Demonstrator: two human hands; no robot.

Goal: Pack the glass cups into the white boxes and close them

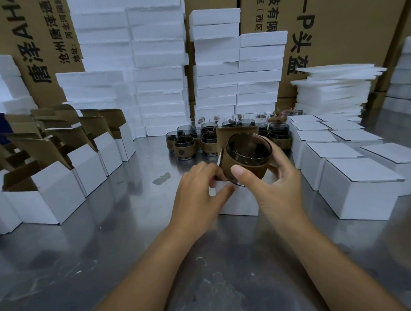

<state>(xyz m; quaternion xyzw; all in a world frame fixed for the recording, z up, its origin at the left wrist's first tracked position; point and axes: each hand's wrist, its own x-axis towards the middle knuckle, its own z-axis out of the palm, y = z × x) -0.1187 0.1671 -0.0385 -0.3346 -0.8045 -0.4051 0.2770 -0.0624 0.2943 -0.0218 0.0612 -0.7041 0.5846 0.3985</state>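
Glass cup (247,154), one, brown-sleeved, is gripped tilted by the right hand (274,189) over one open white box (238,202), whose 9 o'clock edge is pinched by the left hand (197,199).

Held cup (245,162): smoky grey glass on top, tan-brown sleeve round the lower body, centre frame.
Centre box (236,201): plain white outside; its raised flap behind the cup shows kraft brown.
Cup cluster (184,144): dark smoky glass, brown bands, a small round dark emblem on the front ones.
Clear glasses (221,118): colourless, behind the cluster.
Open boxes (57,188): left side, white walls, brown inner flaps.
Closed boxes (361,194): right side, all white.
Foam slabs (160,62): bright white, upper middle.
Cartons (336,27): cardboard brown, black printed characters.
Table (109,257): silvery grey, mottled with pale smudges.
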